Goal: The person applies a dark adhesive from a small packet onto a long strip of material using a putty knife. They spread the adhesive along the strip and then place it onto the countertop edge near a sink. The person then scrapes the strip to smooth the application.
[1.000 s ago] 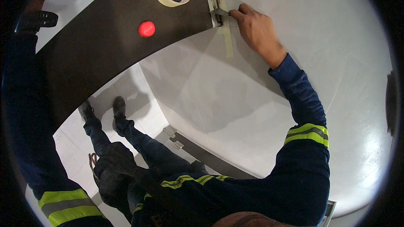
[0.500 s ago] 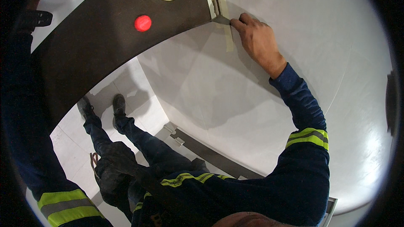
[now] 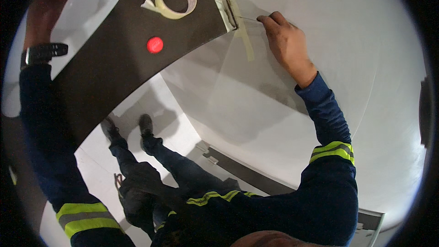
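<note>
My right hand (image 3: 289,48) pinches a thin grey scraper blade (image 3: 248,18), seen nearly edge-on. The blade's tip points at the joint (image 3: 224,2) where the dark countertop (image 3: 109,64) meets the pale wall. A strip of cream masking tape (image 3: 247,48) runs along the wall beside that joint and hangs below the counter's edge. At the upper left, my left hand (image 3: 43,18) is raised over a white basin (image 3: 93,4), its fingers curled round something pale that I cannot make out. On the countertop lie a roll of masking tape (image 3: 194,0) with a loose end and a round red cap (image 3: 155,45).
The smooth pale wall (image 3: 329,23) fills the right side. Below the counter's curved front edge, my legs and shoes stand on light floor tiles (image 3: 91,164). A dark strip (image 3: 247,169) lies along the foot of the wall.
My right hand has drawn the blade slightly away from the joint and turned it edge-on. My left hand has come into sight at the upper left. The view has shifted a little.
</note>
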